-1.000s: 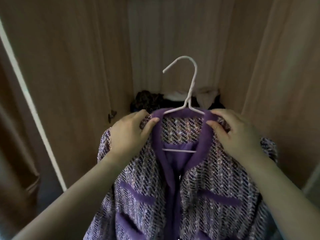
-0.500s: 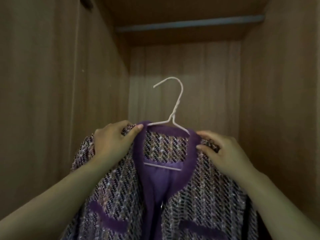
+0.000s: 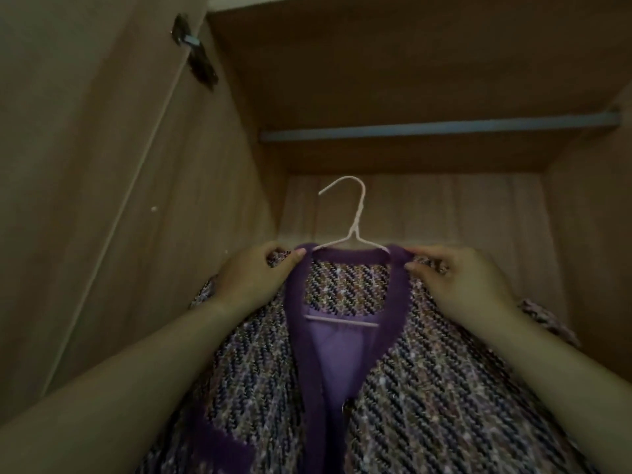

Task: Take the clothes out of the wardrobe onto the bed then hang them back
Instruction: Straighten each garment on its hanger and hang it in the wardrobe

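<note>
Pinching shoulders of the purple tweed jacket (image 3: pixel 427 388), left hand (image 3: pixel 253 278) and right hand (image 3: pixel 458 280) seem mid-rehanging; its white wire hanger (image 3: pixel 356 213) must next rise onto the grey metal rail (image 3: pixel 437 130).

We're looking straight into a home wardrobe (image 3: pixel 588 268) here: wood-grain laminate panels all round, a grey hanging rail (image 3: pixel 437 127) across the top, a door hinge (image 3: pixel 195 53) up left, and a purple tweed jacket (image 3: pixel 437 388) on a pale wire hanger (image 3: pixel 353 220).

jacket (image 3: pixel 444 388) on its hanger (image 3: pixel 359 213) lifted higher, nearer the rail (image 3: pixel 437 126), view tilted upward
</note>
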Available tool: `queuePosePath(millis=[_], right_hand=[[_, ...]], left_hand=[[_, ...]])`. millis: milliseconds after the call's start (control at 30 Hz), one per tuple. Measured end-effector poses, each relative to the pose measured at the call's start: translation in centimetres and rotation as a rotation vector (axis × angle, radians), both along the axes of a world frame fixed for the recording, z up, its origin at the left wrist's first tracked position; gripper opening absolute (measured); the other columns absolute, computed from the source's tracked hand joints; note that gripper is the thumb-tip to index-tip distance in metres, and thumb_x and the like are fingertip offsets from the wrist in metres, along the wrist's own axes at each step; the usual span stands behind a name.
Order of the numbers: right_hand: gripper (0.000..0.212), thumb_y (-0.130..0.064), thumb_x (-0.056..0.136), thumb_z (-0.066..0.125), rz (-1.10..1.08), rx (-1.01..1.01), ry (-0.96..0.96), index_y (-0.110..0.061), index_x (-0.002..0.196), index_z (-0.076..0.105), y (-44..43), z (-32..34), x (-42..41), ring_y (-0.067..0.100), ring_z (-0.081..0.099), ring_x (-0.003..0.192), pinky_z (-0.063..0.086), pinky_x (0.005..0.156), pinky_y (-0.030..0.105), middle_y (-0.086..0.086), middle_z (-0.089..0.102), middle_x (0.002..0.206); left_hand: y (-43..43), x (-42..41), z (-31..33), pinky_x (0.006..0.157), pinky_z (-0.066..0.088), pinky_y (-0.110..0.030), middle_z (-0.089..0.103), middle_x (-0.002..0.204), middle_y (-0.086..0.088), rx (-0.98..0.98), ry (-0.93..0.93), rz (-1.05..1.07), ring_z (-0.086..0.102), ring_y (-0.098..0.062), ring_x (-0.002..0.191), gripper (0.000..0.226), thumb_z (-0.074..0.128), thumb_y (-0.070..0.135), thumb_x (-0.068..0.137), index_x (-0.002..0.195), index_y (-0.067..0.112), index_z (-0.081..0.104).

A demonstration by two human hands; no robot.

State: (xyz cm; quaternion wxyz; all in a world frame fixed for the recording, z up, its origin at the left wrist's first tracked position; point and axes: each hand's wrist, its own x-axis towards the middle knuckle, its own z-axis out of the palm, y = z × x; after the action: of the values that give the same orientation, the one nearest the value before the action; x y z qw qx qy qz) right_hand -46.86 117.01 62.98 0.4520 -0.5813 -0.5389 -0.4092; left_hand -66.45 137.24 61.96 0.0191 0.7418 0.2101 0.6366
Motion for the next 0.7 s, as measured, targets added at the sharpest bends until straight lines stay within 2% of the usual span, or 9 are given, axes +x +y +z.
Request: queuePosePath(millis=[67, 167, 267, 333, 400, 467, 533, 600, 700], right_hand=[[0.019, -0.038, 0.085, 0.064, -0.046, -0.008, 0.006, -0.041, 0.103, 0.068, 2.4, 2.3, -0.5, 0.013, 0.056, 0.069, 0.041, 0.056, 0.027, -0.013, 0.066, 0.079], [0.021, -0.03, 0.087, 0.063, -0.103, 0.015, -0.029, -0.032, 0.107, 0.069, 5.6, 5.0, -0.7, 0.011, 0.051, 0.067, 0.033, 0.056, 0.026, -0.002, 0.069, 0.086], [0.02, -0.026, 0.088, 0.062, -0.171, 0.07, -0.029, -0.029, 0.107, 0.07, 8.9, 7.6, -0.3, 0.013, 0.054, 0.061, 0.043, 0.053, 0.026, -0.003, 0.063, 0.073], [0.02, -0.029, 0.088, 0.062, -0.235, 0.136, -0.054, -0.033, 0.106, 0.07, 11.1, 9.5, 0.3, 0.022, 0.061, 0.072, 0.052, 0.062, 0.034, -0.001, 0.069, 0.081], [0.021, -0.032, 0.089, 0.06, -0.285, 0.184, -0.063, -0.035, 0.108, 0.068, 13.0, 11.7, 0.5, 0.026, 0.062, 0.08, 0.052, 0.064, 0.036, 0.002, 0.071, 0.091], [0.023, -0.035, 0.091, 0.056, -0.34, 0.196, -0.054, -0.039, 0.112, 0.065, 14.6, 14.0, 0.3, 0.027, 0.062, 0.086, 0.05, 0.062, 0.033, 0.001, 0.069, 0.098], [0.025, -0.034, 0.093, 0.053, -0.388, 0.181, -0.046, -0.04, 0.115, 0.062, 16.0, 16.6, -0.3, 0.026, 0.062, 0.086, 0.047, 0.06, 0.03, -0.001, 0.068, 0.103], [0.026, -0.029, 0.094, 0.052, -0.417, 0.174, -0.051, -0.038, 0.116, 0.062, 17.1, 18.7, -1.0, 0.024, 0.06, 0.083, 0.042, 0.057, 0.029, 0.0, 0.067, 0.106], [0.025, -0.025, 0.094, 0.052, -0.47, 0.185, -0.059, -0.035, 0.114, 0.063, 18.3, 21.3, -1.8, 0.024, 0.056, 0.081, 0.038, 0.06, 0.028, 0.003, 0.066, 0.103]], left_hand=[[3.0, -0.2, 1.9, 0.076, 0.051, -0.037, 0.065, 0.086, 0.009, 0.043, 0.01, 0.01, 0.061, -0.014, 0.081, 0.036, 0.046, 0.067, 0.083, 0.081, 0.034, 0.059], [7.0, -0.6, 4.2, 0.08, 0.05, -0.039, 0.064, 0.103, 0.003, 0.145, 0.035, 0.097, 0.059, -0.016, 0.091, 0.049, 0.034, 0.067, 0.084, 0.1, 0.03, 0.063], [10.7, -1.4, 6.4, 0.09, 0.045, -0.04, 0.058, 0.121, -0.004, 0.215, 0.06, 0.258, 0.053, -0.023, 0.109, 0.063, 0.021, 0.065, 0.088, 0.121, 0.026, 0.058], [13.1, -1.6, 7.6, 0.088, 0.044, -0.04, 0.059, 0.12, -0.001, 0.327, 0.066, 0.436, 0.052, -0.024, 0.109, 0.069, 0.011, 0.065, 0.087, 0.119, 0.027, 0.059], [15.0, -1.5, 8.5, 0.086, 0.043, -0.045, 0.064, 0.108, -0.007, 0.455, 0.0, 0.502, 0.058, -0.03, 0.099, 0.057, 0.024, 0.056, 0.087, 0.105, 0.022, 0.065], [16.3, -1.3, 9.1, 0.094, 0.034, -0.052, 0.066, 0.107, -0.014, 0.55, -0.06, 0.585, 0.061, -0.034, 0.097, 0.047, 0.037, 0.047, 0.085, 0.103, 0.016, 0.067], [17.4, -1.3, 9.8, 0.099, 0.028, -0.051, 0.065, 0.112, -0.017, 0.59, -0.057, 0.682, 0.06, -0.035, 0.102, 0.047, 0.039, 0.045, 0.085, 0.106, 0.015, 0.068], [18.2, -1.2, 10.0, 0.097, 0.03, -0.05, 0.064, 0.113, -0.018, 0.631, -0.066, 0.718, 0.059, -0.035, 0.103, 0.047, 0.038, 0.045, 0.087, 0.106, 0.014, 0.067], [18.5, -1.1, 10.3, 0.093, 0.033, -0.048, 0.065, 0.11, -0.018, 0.65, -0.108, 0.766, 0.059, -0.034, 0.099, 0.044, 0.043, 0.045, 0.087, 0.105, 0.012, 0.067]])
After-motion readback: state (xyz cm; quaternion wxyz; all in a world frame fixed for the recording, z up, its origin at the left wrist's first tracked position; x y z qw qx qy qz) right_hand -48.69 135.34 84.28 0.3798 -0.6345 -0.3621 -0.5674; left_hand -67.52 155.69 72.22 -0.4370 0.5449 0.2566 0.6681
